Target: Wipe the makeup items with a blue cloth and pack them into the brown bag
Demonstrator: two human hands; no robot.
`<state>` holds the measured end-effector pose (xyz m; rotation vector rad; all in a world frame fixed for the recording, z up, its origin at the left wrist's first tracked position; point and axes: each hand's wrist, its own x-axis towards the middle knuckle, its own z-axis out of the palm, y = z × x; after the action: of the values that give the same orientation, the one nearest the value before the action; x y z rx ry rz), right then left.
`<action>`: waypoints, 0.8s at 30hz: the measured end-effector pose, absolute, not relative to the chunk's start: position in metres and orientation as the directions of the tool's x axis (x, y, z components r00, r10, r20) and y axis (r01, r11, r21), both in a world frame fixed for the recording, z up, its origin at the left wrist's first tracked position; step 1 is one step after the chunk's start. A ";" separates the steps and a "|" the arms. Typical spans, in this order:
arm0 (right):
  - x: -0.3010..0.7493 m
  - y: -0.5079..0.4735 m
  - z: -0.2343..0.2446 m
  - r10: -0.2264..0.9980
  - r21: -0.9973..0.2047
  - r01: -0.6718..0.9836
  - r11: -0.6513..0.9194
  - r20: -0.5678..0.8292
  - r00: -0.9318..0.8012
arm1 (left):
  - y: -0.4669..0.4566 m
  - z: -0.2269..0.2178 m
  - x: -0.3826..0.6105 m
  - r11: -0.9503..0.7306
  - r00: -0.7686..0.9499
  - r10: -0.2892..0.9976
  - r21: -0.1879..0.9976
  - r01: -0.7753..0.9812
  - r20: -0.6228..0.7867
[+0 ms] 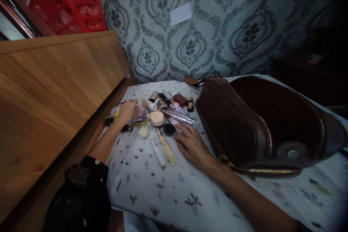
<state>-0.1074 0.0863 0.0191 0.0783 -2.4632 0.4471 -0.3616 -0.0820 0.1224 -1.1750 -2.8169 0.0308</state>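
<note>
A person's two bare hands work at either side of a spread of cosmetics on a white printed cloth, seen from within the room. The left hand reaches into the far left of the pile, fingers bent downward beside a pink item; from here one cannot tell whether they grip anything. The right hand lies low at the near right, fingers loosely extended at the end of a pale pink tube, just beside a black lid; whether they hold the tube cannot be told. Between the hands sit a beige jar and a cream pot, with a white tube and a beige tube lying side by side nearer the person. Behind, a silver tube, a black tube, a maroon case and a small bottle fill out the group. A brown bag, unzipped, gapes at right; a red basket stands above a wooden panel at left, before patterned wallpaper
</note>
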 end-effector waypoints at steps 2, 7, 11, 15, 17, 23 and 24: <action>-0.107 0.086 0.019 0.052 -0.299 -0.159 0.941 0.593 -0.804 | -0.086 0.115 -0.334 0.629 -0.624 0.778 -0.068 0.775 0.078; -0.107 0.089 0.019 0.027 -0.293 -0.179 0.939 0.583 -0.812 | -0.104 0.105 -0.309 0.551 -0.554 0.833 -0.115 0.827 0.007; -0.106 0.088 0.022 0.041 -0.284 -0.159 0.945 0.588 -0.808 | -0.126 0.115 -0.321 0.609 -0.622 0.783 -0.184 0.772 -0.017; -0.101 0.066 0.036 -0.017 -0.250 -0.211 0.945 0.606 -0.795 | -0.135 0.119 -0.308 0.647 -0.652 0.757 -0.204 0.735 0.051; -0.097 0.049 0.044 -0.149 -0.224 -0.326 0.919 0.567 -0.810 | -0.133 0.115 -0.292 0.585 -0.585 0.809 -0.183 0.790 0.055; -0.097 0.028 0.040 -0.254 -0.193 -0.353 0.916 0.403 -0.879 | -0.136 0.107 -0.284 0.595 -0.624 0.781 -0.283 0.752 -0.018; -0.099 0.032 0.036 -0.201 -0.187 -0.298 0.936 0.411 -0.889 | -0.138 0.109 -0.291 0.632 -0.663 0.748 -0.285 0.721 -0.016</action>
<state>-0.0986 0.0319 0.0364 0.3622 -2.7000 0.3457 -0.2908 -0.1383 0.1090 -1.2387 -2.7435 0.4097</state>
